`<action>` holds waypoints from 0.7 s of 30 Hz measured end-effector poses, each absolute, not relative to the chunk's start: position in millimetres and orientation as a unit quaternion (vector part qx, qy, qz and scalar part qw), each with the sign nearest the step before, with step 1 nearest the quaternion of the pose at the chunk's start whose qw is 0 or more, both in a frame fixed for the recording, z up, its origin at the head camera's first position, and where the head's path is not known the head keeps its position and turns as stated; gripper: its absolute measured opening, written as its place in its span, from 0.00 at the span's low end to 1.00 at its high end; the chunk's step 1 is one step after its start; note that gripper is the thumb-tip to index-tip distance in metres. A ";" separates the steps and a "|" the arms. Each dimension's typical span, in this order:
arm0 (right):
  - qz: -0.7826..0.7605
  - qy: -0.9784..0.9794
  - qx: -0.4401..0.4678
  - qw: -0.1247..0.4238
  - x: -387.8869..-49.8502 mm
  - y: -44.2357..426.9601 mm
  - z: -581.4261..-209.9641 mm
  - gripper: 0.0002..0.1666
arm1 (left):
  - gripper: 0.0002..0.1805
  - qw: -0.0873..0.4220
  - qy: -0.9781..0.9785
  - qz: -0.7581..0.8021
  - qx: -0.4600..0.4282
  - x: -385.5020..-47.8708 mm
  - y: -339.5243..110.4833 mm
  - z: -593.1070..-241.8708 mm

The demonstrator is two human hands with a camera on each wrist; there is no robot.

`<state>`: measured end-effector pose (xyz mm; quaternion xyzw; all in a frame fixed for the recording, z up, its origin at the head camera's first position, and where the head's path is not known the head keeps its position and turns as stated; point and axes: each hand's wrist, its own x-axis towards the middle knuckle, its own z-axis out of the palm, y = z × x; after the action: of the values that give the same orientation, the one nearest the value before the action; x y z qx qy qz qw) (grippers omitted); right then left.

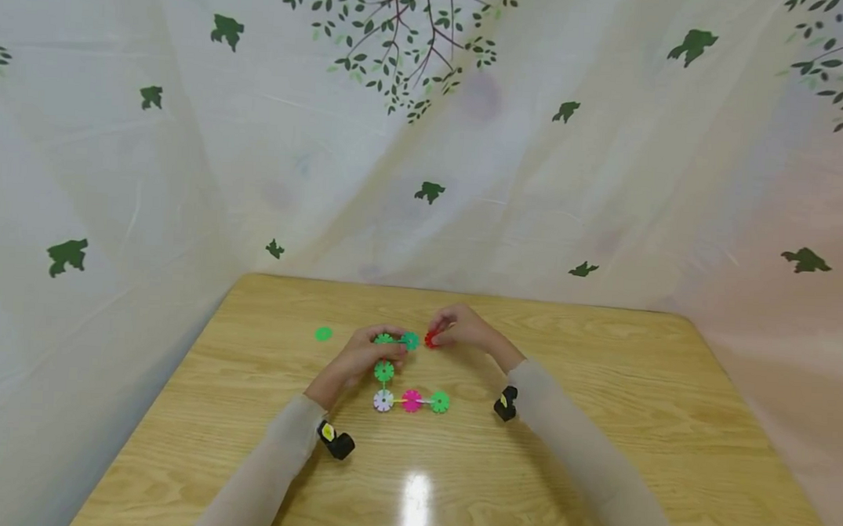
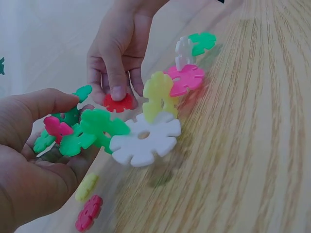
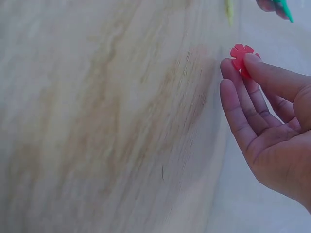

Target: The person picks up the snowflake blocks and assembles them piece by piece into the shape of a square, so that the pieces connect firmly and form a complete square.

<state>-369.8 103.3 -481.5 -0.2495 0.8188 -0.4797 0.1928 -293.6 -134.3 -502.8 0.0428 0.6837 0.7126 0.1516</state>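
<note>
A chain of plastic snowflake discs bends round over the table in the head view: a white disc [image 1: 383, 401] at its near left corner, then a pink disc [image 1: 411, 401] and a green disc [image 1: 440, 403] to the right. My left hand [image 1: 364, 355] grips the far end, thumb and fingers around the green discs [image 2: 77, 141] there. A teal disc [image 1: 409, 341] sticks out to the right of it. My right hand [image 1: 463, 328] pinches a red disc [image 3: 241, 58] between thumb and fingers, just apart from the teal one.
On the wooden table [image 1: 600, 381] a loose light green disc [image 1: 323, 333] lies left of my left hand. The left wrist view also shows a yellow disc [image 2: 87, 187] and a dark pink disc [image 2: 89, 212] below that hand. A printed cloth [image 1: 500, 243] hangs behind the table.
</note>
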 end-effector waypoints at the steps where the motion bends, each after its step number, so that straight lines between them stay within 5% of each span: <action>1: -0.486 0.817 -0.246 0.191 -369.0 104.7 -481.7 0.08 | 0.22 0.150 0.683 0.714 0.042 -293.5 -134.0 -502.5; 21: -0.576 0.772 -0.224 0.148 -338.5 113.2 -473.5 0.09 | 0.24 0.141 0.689 0.711 0.018 -297.1 -125.2 -498.9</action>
<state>-338.5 113.2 -473.5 -0.2242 0.7717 -0.5764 0.1479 -297.1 -125.2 -498.9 0.0182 0.6886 0.7111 0.1410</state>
